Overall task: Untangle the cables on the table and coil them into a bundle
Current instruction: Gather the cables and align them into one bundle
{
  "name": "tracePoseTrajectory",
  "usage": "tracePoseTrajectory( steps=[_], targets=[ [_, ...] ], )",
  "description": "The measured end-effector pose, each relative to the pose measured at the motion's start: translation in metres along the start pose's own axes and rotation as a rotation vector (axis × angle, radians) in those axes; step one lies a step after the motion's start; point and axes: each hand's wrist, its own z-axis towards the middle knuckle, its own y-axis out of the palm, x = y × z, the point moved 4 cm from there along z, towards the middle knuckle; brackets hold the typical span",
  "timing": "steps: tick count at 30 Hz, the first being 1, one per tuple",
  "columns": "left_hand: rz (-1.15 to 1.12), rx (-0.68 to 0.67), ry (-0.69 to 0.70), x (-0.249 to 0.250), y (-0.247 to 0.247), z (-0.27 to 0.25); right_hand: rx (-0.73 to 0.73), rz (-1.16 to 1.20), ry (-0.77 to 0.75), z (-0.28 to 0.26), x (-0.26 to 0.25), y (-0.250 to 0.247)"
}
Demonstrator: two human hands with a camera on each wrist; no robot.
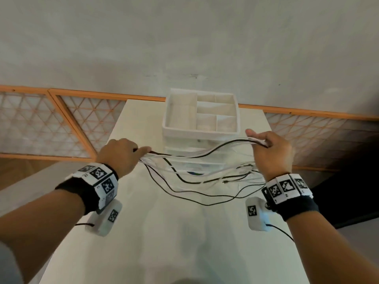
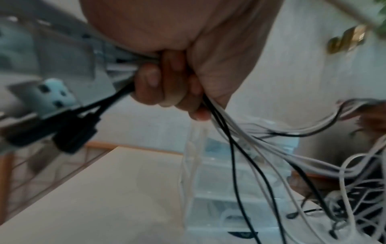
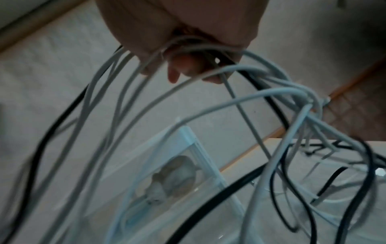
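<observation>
Left hand [image 1: 121,153] and right hand [image 1: 270,152] were raised above the worktop [image 1: 184,232], each grip curled tight round the cables [image 1: 196,181]. White and black strands sagged between them, before a drawer box [image 1: 202,113].

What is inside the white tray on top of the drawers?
The tray has several compartments, and all the visible floors look bare. The near wall hides the front strip of the nearest compartments. The cables hang in front of it, not inside.
</observation>
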Motion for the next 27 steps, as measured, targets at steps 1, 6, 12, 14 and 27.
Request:
tracePoseTrajectory(
  steps=[1,6,12,14,27],
  targets=[
    [-0.032,0.035,-0.047,-0.005,-0.002,0.002,-0.068,-0.071,-0.003,-0.004,0.0,0.006],
    [-0.619,0.3,-0.303,-0.008,-0.037,0.011,-0.682,-0.7,-0.059,-0.045,0.042,0.054],
    [-0.996,0.296,-0.234,0.021,-0.053,0.014,-0.785,-0.891,-0.029,-0.053,0.058,0.059],
    [-0.898,0.258,-0.156,0.029,-0.049,0.01,-0.691,-0.782,0.08,-0.034,0.052,0.047],
    [-0.798,-0.078,0.064,0.106,-0.039,-0.021,-0.42,0.02,-0.357,-0.062,-0.098,0.092]
  ],
)
